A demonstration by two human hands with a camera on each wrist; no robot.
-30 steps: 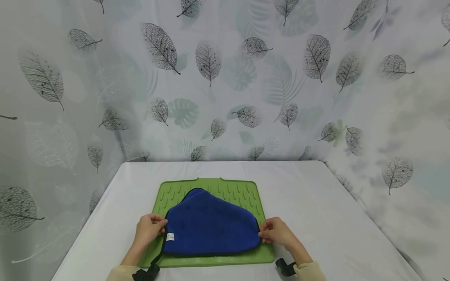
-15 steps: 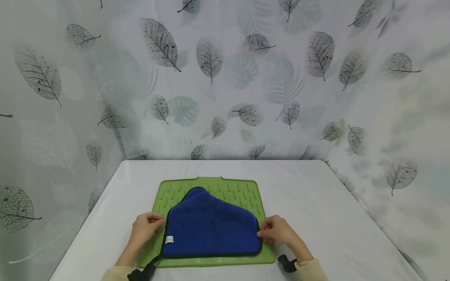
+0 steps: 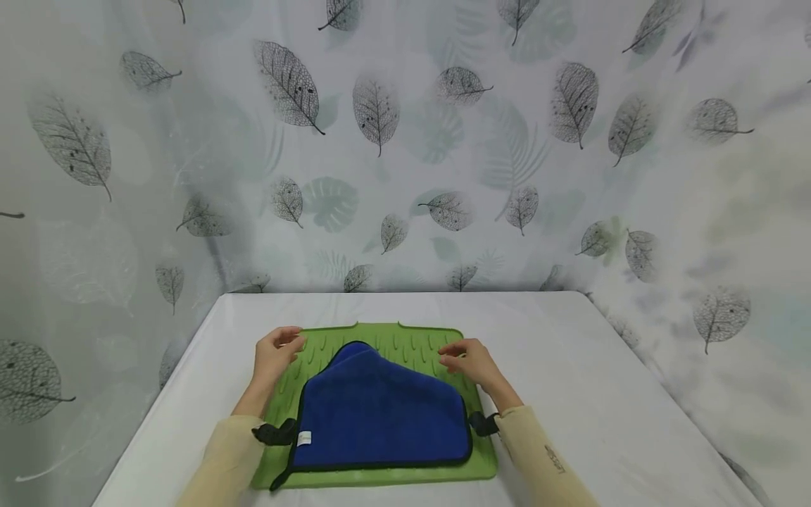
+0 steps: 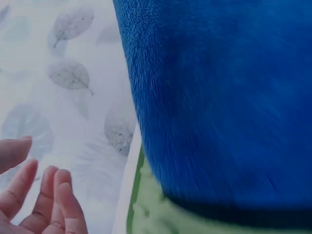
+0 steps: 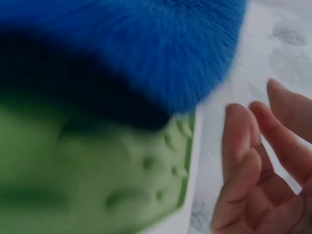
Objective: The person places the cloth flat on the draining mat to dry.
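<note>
A folded blue towel (image 3: 386,419) with black edging lies on a green ridged mat (image 3: 437,341). A small white label (image 3: 304,437) shows at its left side, and a black hanging loop sticks out at the near left corner. My left hand (image 3: 274,355) hovers by the mat's left edge, its fingers loosely bent and holding nothing. Over the mat's right side, apart from the towel, my right hand (image 3: 470,360) has relaxed fingers with nothing in them. In both wrist views the fuzzy towel (image 4: 219,107) fills much of the picture, away from the fingertips.
The mat rests on a table with a white cover (image 3: 570,394). Behind and beside the table hangs a leaf-patterned curtain (image 3: 405,176). A black wrist strap (image 3: 275,432) sits at the left sleeve, and another strap (image 3: 483,424) at the right.
Both hands have left the towel's side edges and moved forward, toward the far part of the mat. The right hand has let go of the towel's edge. The towel stays folded in place.
</note>
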